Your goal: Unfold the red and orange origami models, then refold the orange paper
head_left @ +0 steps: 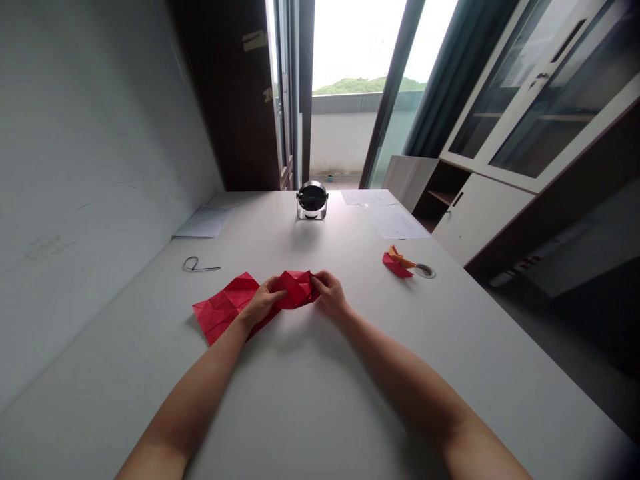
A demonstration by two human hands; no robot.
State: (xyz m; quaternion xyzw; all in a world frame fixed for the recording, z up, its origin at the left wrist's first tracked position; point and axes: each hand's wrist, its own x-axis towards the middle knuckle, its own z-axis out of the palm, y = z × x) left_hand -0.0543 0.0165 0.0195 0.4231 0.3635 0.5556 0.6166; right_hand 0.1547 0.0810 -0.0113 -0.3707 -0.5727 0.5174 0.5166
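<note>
A creased red paper sheet (225, 308) lies on the white table (320, 400), its right part folded up into a crumpled lump. My left hand (261, 301) pinches that folded part from the left, fingers closed on it. My right hand (330, 292) grips the same fold from the right, thumb and fingers pressed on the paper. The flat left part of the sheet rests on the table.
A small round black-and-silver device (312, 200) stands at the far middle. Folded red and orange paper pieces (399, 263) with a small ring lie to the right. A black cord loop (196, 265) is at left. White sheets (205, 221) lie at the back; cabinets (500, 167) stand right.
</note>
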